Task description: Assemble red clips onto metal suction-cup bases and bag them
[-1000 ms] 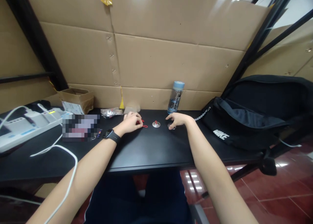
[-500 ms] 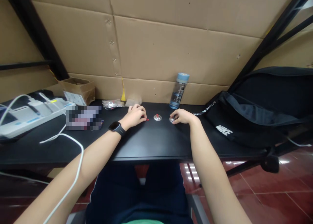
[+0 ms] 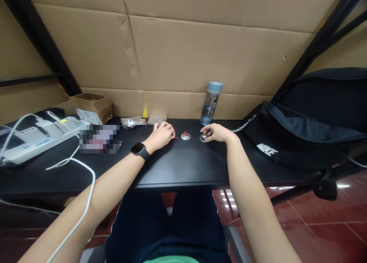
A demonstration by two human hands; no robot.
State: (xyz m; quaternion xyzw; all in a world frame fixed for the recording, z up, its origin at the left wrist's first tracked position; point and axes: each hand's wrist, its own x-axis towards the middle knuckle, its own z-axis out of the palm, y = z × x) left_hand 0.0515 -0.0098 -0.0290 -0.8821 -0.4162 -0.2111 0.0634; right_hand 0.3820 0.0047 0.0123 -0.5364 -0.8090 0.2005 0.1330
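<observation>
A clear suction cup with a red knob [image 3: 185, 136] sits on the black table between my two hands. My right hand [image 3: 215, 133] has its thumb and fingers around a second small clear round piece [image 3: 203, 137], which rests on the table. To the left, my left hand [image 3: 163, 135] lies on the table with its fingers bent. A small red piece [image 3: 176, 138] pokes out beside its fingertips; whether the fingers grip it is hard to see.
A water bottle [image 3: 211, 103] stands behind my right hand. A black bag [image 3: 301, 129] is on the right. Leftward are a plastic packet [image 3: 133, 122], a cardboard box [image 3: 94, 106], a power strip [image 3: 46, 138] and a white cable [image 3: 93, 179].
The view has shifted slightly. The fingers of my right hand have lifted and spread a little around the clear piece, which shows more. My left hand looks nearly the same.
</observation>
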